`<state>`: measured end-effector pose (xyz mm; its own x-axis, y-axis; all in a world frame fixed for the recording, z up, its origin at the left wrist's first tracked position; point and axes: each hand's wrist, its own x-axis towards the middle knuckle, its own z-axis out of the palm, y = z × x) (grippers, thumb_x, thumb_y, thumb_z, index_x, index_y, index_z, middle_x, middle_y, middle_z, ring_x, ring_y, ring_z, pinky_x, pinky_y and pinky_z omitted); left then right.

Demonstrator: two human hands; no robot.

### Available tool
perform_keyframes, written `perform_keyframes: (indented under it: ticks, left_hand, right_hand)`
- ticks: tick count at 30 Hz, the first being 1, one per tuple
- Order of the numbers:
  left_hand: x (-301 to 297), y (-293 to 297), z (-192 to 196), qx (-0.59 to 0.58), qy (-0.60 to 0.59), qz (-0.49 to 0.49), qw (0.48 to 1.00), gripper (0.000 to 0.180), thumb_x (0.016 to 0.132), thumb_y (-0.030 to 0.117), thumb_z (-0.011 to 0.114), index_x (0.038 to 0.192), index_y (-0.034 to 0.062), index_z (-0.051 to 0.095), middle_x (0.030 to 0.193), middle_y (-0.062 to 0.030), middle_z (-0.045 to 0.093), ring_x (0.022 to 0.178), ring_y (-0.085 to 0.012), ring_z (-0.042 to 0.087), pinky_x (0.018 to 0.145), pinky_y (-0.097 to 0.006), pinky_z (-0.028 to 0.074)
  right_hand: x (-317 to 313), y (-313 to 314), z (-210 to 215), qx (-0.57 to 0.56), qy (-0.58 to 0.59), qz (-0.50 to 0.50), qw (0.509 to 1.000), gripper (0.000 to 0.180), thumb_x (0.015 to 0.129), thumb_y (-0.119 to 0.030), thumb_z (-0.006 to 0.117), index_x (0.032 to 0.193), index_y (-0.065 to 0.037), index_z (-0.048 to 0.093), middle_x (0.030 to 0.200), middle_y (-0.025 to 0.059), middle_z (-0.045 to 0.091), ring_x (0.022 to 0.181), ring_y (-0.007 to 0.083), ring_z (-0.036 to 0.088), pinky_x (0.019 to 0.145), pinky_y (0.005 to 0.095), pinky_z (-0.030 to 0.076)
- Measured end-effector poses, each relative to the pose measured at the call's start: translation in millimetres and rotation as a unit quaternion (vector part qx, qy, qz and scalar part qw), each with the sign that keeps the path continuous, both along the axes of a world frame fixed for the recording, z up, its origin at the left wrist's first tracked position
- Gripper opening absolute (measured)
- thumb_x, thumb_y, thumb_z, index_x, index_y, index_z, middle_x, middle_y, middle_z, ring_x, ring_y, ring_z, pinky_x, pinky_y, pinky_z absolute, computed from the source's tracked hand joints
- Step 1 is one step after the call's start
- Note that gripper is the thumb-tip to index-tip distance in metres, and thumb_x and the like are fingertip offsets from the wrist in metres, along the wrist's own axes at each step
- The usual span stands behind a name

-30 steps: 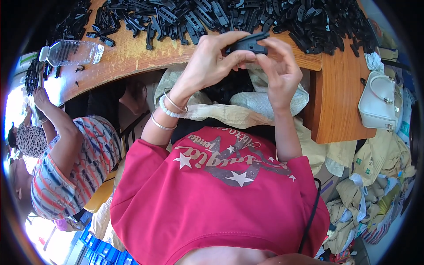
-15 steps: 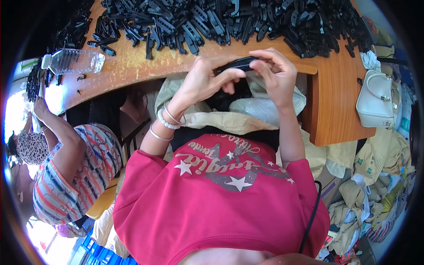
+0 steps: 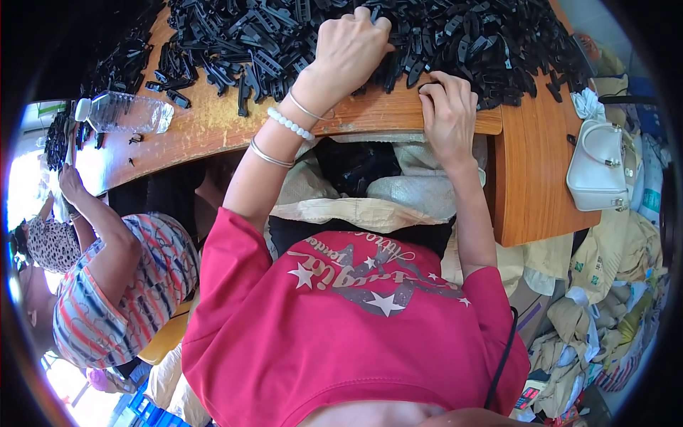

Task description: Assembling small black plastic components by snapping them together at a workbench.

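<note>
A large heap of small, narrow black plastic parts (image 3: 267, 43) covers the far side of the wooden table. My left hand (image 3: 350, 51) reaches into the heap, palm down and fingers curled; whatever they grip is hidden beneath. Closer to me, my right hand (image 3: 451, 114) is at the heap's near edge, over the table rim. Its fingers are bent, and a dark bit of a black plastic part (image 3: 425, 86) shows between thumb and forefinger. On my lap, below the table edge, a pale woven sack (image 3: 356, 211) gapes around something black and shiny (image 3: 356, 167).
A clear plastic bottle (image 3: 131, 112) lies at the table's left. A white handbag (image 3: 601, 167) stands by the right end. Another person (image 3: 128, 277) in a striped top works on the left, hand raised to the table. Cloth and sacks (image 3: 576, 334) pile up at lower right.
Both hands held a long black plastic part together over the table edge. They have parted: the left moved forward into the heap, the right down to its near edge. That part is out of sight.
</note>
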<state>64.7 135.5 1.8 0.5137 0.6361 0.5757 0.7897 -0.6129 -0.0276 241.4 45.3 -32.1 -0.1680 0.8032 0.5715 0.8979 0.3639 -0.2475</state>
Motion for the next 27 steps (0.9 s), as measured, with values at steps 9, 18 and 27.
perform_keyframes:
  ticks: [9, 18, 27]
  left_hand:
    - [-18, -28, -7, -0.07, -0.227, 0.009, 0.971, 0.018, 0.084, 0.003, 0.06, 0.101, 0.0062, 0.06, 0.077, -0.0082, 0.061, 0.057, -0.0183, 0.06, 0.054, -0.026, 0.047]
    - [-22, -81, 9, -0.568, -0.462, -0.144, 0.665, 0.032, 0.094, 0.007, 0.052, 0.123, -0.0067, 0.053, 0.082, -0.0087, 0.065, 0.066, -0.0134, 0.064, 0.061, -0.023, 0.053]
    - [-15, -99, 23, -0.51, -0.315, -0.142, 0.788, 0.04, 0.084, 0.008, 0.067, 0.12, -0.0069, 0.055, 0.073, -0.0061, 0.065, 0.063, -0.0096, 0.063, 0.058, -0.022, 0.051]
  right_hand:
    - [5, -10, -9, 0.038, 0.086, 0.02, 0.995, 0.027, 0.075, 0.008, 0.058, 0.099, -0.001, 0.065, 0.098, 0.0118, 0.057, 0.091, 0.0264, 0.056, 0.076, 0.0372, 0.043]
    - [-13, -37, 40, -0.21, 0.503, 0.146, 0.826, 0.011, 0.083, 0.0, 0.065, 0.092, 0.007, 0.066, 0.081, 0.009, 0.064, 0.062, 0.0117, 0.064, 0.053, 0.0203, 0.051]
    - [-27, -47, 33, -0.176, 0.5, 0.097, 0.842, 0.018, 0.083, -0.01, 0.069, 0.094, 0.004, 0.065, 0.076, 0.0078, 0.068, 0.065, 0.0099, 0.066, 0.056, 0.0193, 0.052]
